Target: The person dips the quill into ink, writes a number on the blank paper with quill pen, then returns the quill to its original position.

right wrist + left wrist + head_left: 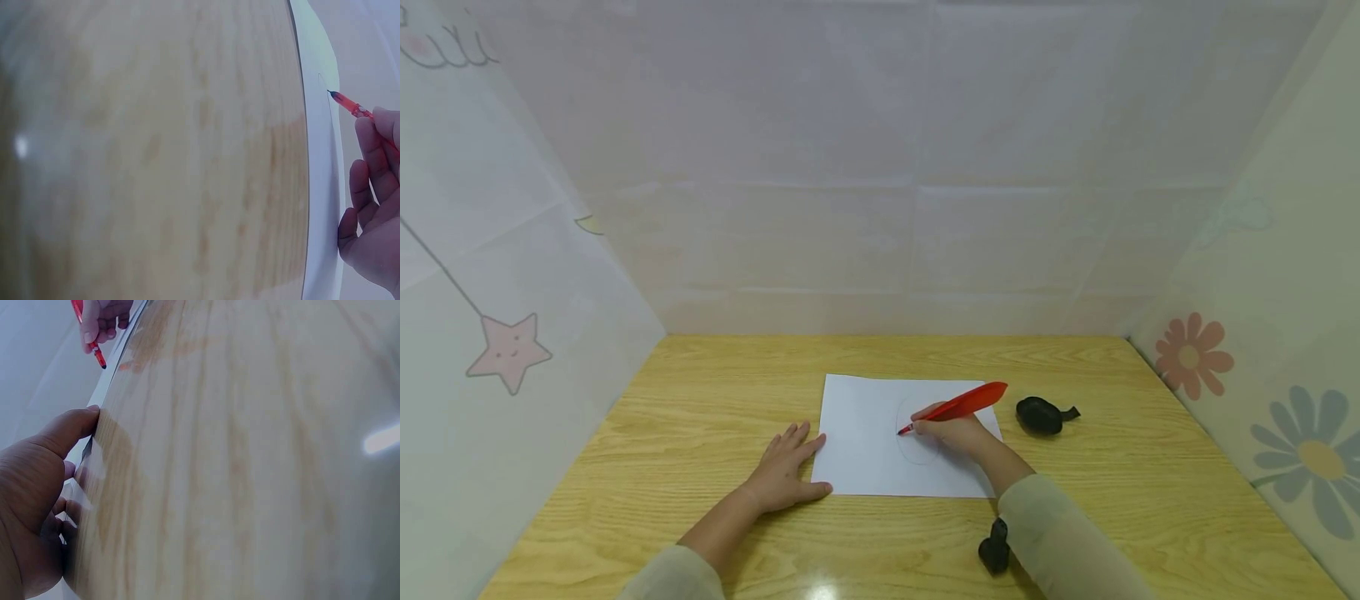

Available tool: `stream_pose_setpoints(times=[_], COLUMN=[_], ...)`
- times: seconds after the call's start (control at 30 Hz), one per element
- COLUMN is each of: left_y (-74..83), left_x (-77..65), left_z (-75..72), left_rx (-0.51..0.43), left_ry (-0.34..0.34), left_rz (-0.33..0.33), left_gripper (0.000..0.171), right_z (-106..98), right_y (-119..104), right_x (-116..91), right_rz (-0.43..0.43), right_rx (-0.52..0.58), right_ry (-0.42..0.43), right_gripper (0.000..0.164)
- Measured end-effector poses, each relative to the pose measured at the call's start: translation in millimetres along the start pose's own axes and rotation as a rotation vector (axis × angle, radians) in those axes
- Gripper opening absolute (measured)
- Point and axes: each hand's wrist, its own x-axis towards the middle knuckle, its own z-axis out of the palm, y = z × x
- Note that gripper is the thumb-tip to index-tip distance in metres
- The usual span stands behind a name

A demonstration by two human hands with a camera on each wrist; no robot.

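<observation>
A white sheet of paper (857, 442) lies on the wooden table, bearing a thin, faint oval line. My right hand (953, 433) pinches a red feather pen (973, 402) between thumb and fingers, its plume slanting up to the right. In the right wrist view the dark tip of the pen (350, 105) is at the paper (320, 187), beside the drawn line. Spread flat, my left hand (781, 475) rests at the sheet's left edge, with the thumb and a fingertip touching it. The left wrist view shows that hand (31, 494) from the thumb side.
A black rounded object with a short tail (1040, 415) lies right of the paper. A smaller black object (995, 550) sits near the right sleeve. Pale printed sheets (880, 167) wall in the wooden table (715, 400) at the back and sides.
</observation>
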Motion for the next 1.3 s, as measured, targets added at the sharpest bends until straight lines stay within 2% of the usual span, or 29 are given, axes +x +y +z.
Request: stream_pose_setpoints(times=[0.4, 0.7, 0.83, 1.03, 1.3], left_y=[0.8, 0.9, -0.1, 1.2, 1.2], left_x=[0.2, 0.4, 1.5, 3.5, 6.6], left_z=[0.4, 0.9, 1.1, 1.5, -0.4], left_rx=[-0.006, -0.019, -0.011, -0.015, -0.009], left_ry=[0.001, 0.001, -0.001, -0.009, -0.015], left_rz=[0.004, 0.01, 0.004, 0.007, 0.017], left_gripper=[0.081, 0.08, 0.08, 0.081, 0.081], right_z=[-2, -18, -32, -64, -103], right_y=[1, -3, -10, -17, -13], right_x=[0, -2, -11, -25, -47], right_rz=[0.0, -0.037, -0.074, -0.164, -0.2], right_rx=[-0.02, 0.095, 0.083, 0.065, 0.031], right_ry=[-0.008, 0.059, 0.074, 0.082, 0.206], right_gripper=[0.026, 0.034, 0.036, 0.038, 0.045])
